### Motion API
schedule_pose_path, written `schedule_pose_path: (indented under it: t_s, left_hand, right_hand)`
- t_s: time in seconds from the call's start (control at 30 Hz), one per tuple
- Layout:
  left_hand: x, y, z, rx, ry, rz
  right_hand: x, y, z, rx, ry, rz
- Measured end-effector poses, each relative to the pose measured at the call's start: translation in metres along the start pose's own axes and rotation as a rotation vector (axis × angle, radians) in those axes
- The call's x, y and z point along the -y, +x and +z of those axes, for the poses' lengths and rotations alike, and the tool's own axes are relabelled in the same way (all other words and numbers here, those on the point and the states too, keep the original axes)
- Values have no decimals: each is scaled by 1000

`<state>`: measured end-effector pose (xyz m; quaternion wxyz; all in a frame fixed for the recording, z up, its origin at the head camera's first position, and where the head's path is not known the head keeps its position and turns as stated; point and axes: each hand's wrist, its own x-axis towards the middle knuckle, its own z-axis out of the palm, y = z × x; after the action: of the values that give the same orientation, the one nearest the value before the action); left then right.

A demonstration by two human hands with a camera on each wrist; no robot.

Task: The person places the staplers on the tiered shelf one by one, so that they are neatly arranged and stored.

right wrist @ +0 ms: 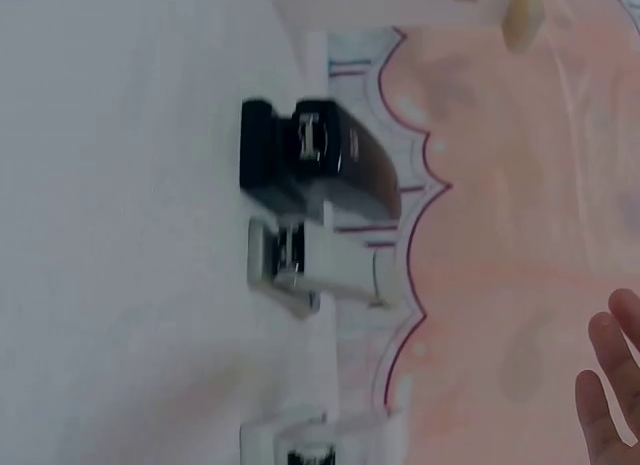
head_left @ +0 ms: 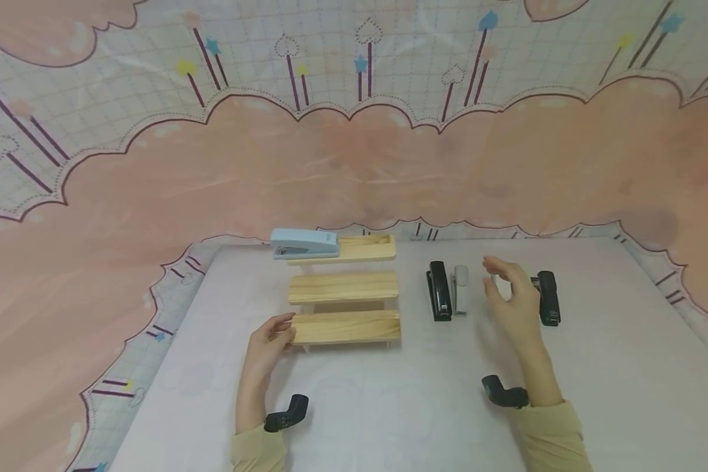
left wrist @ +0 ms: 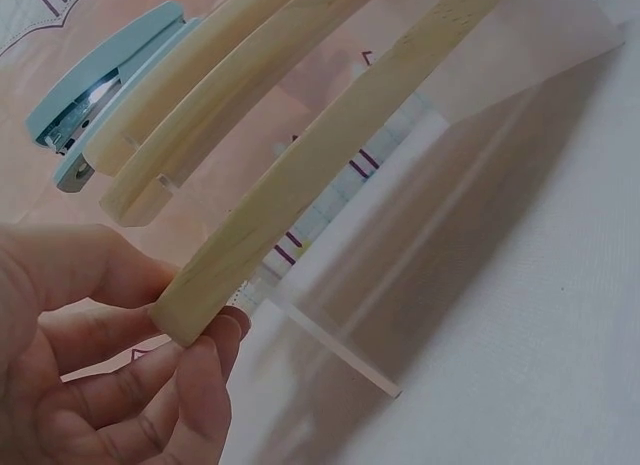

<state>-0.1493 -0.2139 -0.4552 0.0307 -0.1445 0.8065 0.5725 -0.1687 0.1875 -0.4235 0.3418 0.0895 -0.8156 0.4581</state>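
My left hand (head_left: 265, 347) pinches the left end of the lowest board of a three-tier wooden display stand (head_left: 345, 328), thumb and fingers on either side of the board (left wrist: 255, 215). On the top tier, a light blue stapler (head_left: 305, 243) lies at the left, its end past the board. My right hand (head_left: 516, 305) hovers over the table, thumb and fingers curved apart with a gap between them. To its left stand a black stapler (head_left: 439, 292) and a small white stapler (head_left: 461, 288). Another white stapler (right wrist: 320, 445) is largely hidden behind this hand in the head view.
Right of my right hand is a second black stapler (head_left: 549, 298). All these stand on a white table (head_left: 354, 406). A pink patterned cloth (head_left: 342, 170) hangs behind the table. Clear supports (left wrist: 340, 345) hold up the stand's boards.
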Motion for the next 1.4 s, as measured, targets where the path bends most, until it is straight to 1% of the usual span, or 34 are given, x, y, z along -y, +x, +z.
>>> schedule_pose_path:
  t_s: [0.17,0.27,0.43,0.53,0.77,0.93,1.07,1.27,1.4]
  left_hand:
    - [1,0,-1,-2,17,-3]
    - [1,1,-1,-2,18,-6]
    - [2,2,1,-1,10,-11]
    - [2,1,1,0,8,-11]
    - [2,1,1,5,10,-12]
    - [2,1,-1,9,19,-12]
    - [1,1,-1,6,18,-10]
    - [2,1,-1,10,8,-17]
    - [2,2,0,16,4,-18]
  right_hand:
    - [-10,-1,-11,-40,-25,71]
    - [-18,-2,-18,-66,-8,109]
    - [-32,-2,-29,-116,-34,152]
    - [-41,-2,-37,-150,-63,199]
    - [-54,-5,-53,-200,-71,312]
    - [-64,-10,-60,-206,-100,425]
    - [-70,-14,-62,-203,-128,488]
    - [-77,-15,-65,-160,-164,580]
    - [-82,-15,-68,-110,-181,642]
